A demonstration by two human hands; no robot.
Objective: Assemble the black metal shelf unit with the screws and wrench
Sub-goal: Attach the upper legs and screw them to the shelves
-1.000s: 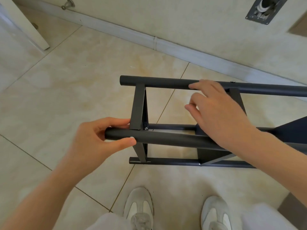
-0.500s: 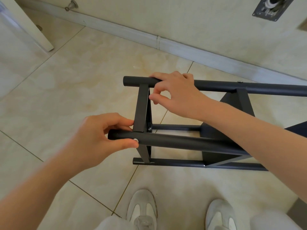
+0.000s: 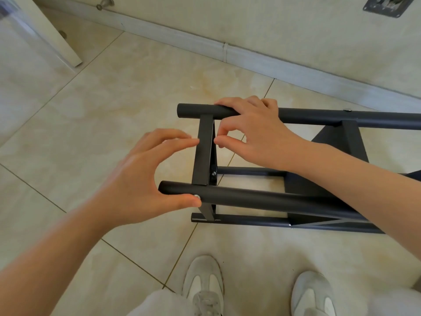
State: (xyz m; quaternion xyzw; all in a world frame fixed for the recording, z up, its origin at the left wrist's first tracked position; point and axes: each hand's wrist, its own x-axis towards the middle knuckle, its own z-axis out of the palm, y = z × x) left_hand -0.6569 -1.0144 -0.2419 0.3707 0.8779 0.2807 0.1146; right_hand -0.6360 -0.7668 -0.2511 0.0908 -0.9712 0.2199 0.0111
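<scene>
The black metal shelf frame [image 3: 273, 199] lies on its side on the tiled floor, its tubes running left to right. A flat crossbar [image 3: 202, 153] joins the far tube [image 3: 341, 118] to the near tube. My left hand [image 3: 136, 183] is spread: its fingertips touch the crossbar's left edge, and its thumb presses the near tube beside a silver screw head [image 3: 197, 197]. My right hand [image 3: 257, 135] drapes its fingers over the far tube, with thumb and forefinger curled just right of the crossbar. A small bolt [image 3: 213, 173] shows at the crossbar's lower joint. No wrench is in view.
My two light shoes [image 3: 204, 283] [image 3: 311, 293] stand just in front of the frame. A baseboard [image 3: 250, 62] and wall run behind it. A white door edge [image 3: 57, 42] is at the far left, and a grey metal plate [image 3: 385, 5] is at the top right.
My left hand let go of the near tube's end and spread out, fingers reaching up to the crossbar. My right hand slid left along the far tube to the crossbar.
</scene>
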